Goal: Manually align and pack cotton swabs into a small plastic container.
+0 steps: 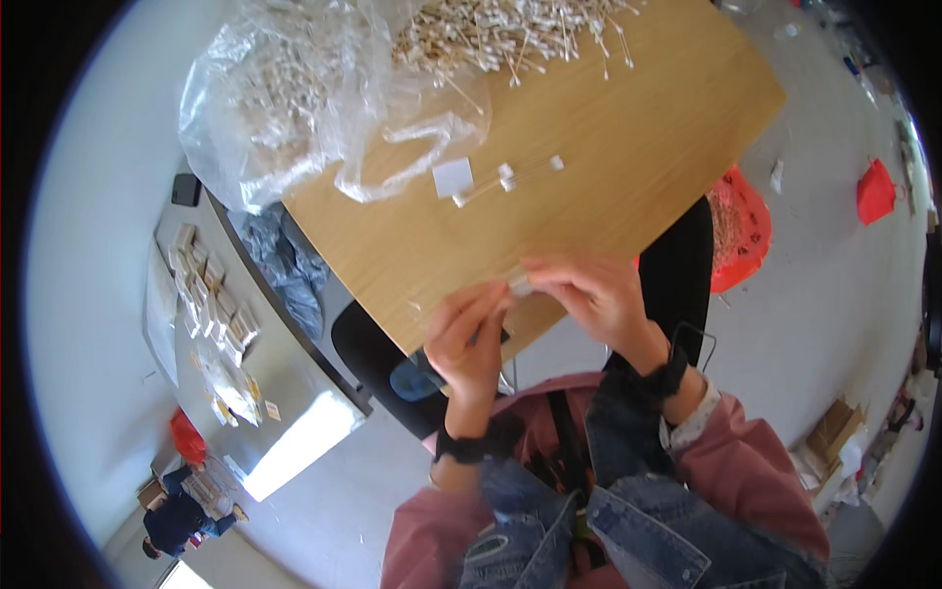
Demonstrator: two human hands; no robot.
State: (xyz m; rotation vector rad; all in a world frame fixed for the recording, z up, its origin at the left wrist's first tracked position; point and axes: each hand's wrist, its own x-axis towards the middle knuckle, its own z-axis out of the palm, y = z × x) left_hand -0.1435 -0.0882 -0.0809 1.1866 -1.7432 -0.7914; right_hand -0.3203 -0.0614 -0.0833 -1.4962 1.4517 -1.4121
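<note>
My left hand (466,339) and my right hand (594,294) meet over the near edge of the wooden table (628,147). Their fingers pinch a small whitish piece (520,286) between them; it is blurred and mostly covered, so its kind is unclear. Beyond them lie a few cotton swabs (506,178) and a square white card (452,178). A heap of cotton swabs (510,39) spreads over the far side. Left of that heap a clear plastic bag (285,108) full of swabs sags across the table's far left corner.
A side table (285,363) at left carries stacked small packs (206,285) and a dark phone (185,189). Grey plastic (285,270) hangs between the tables. A red bag (741,231) lies beyond a black chair (682,265). A person (177,520) works at lower left.
</note>
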